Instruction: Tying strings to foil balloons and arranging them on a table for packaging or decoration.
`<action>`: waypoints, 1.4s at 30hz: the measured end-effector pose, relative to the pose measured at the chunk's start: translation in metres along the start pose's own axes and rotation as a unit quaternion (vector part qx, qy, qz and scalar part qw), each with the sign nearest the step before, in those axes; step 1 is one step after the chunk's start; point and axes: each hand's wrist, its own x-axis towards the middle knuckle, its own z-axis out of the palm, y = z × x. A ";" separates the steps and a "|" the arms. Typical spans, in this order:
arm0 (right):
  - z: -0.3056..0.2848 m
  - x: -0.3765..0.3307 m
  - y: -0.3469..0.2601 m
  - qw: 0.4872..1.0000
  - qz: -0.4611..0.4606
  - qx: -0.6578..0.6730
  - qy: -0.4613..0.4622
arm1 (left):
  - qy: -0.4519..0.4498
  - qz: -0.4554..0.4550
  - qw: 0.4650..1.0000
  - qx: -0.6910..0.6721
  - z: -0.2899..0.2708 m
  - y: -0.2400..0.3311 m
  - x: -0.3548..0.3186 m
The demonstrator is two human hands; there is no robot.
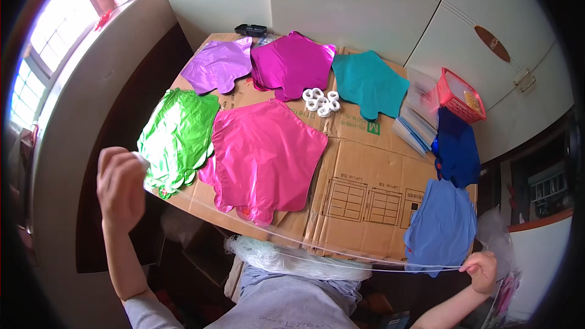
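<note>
We hold a length of white cord [450, 268] across the front of the cardboard-topped bench [356, 158], with its strands meeting at our right hand [480, 271]. That hand is closed in a pinch on the cord, thumb against fingers, just beyond the light-blue foil piece [440, 222]. Our left hand [122, 186] is raised beside the green foil piece [178, 137], fingers curled, with a small bit of white showing at the fingertips; we take this to be cord, although blur hides the exact grip. Progress, as we judge it: part complete. Finished units appear to be the small white coils [322, 103], grouped between the pink foil piece [271, 155] and the teal foil piece [370, 85]. Outstanding are the stretched length, not yet gathered into a coil, and the loose white bundle [283, 257] across our lap, which seems to be further stock. The foil pieces lie flat around the coils; we see no cord fastened to any of them.
</note>
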 end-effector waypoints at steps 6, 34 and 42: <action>-0.020 -0.116 0.066 0.904 0.427 -0.003 -0.007 | -0.096 0.078 0.984 -0.129 0.043 0.050 -0.015; 0.195 0.100 -0.024 0.983 -0.071 0.112 -0.128 | -0.257 -0.203 0.569 -0.755 0.119 0.159 -0.055; 0.238 0.082 -0.046 0.986 -0.135 0.093 0.014 | -0.159 -0.158 0.829 -0.513 0.125 0.173 -0.046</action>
